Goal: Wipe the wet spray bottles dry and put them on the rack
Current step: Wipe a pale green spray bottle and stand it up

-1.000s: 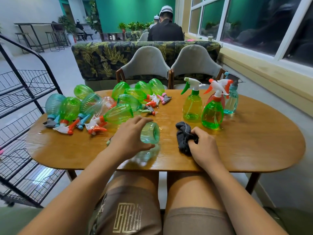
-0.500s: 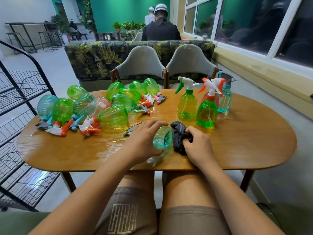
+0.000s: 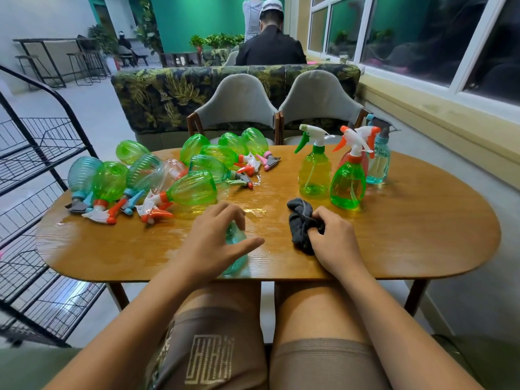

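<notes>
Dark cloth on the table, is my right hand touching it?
Touching. The head view shows the right hand with its fingers curled into the near end of the dark cloth, pinching it, with no gap between them.

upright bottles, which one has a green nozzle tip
The yellow bottle, leftmost of those standing; the others' triggers are orange or grey.

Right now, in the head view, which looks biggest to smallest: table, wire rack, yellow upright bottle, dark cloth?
1. table
2. wire rack, cut off by the frame
3. yellow upright bottle and dark cloth look alike; the right hand hides part of the cloth, so unranked.
</notes>
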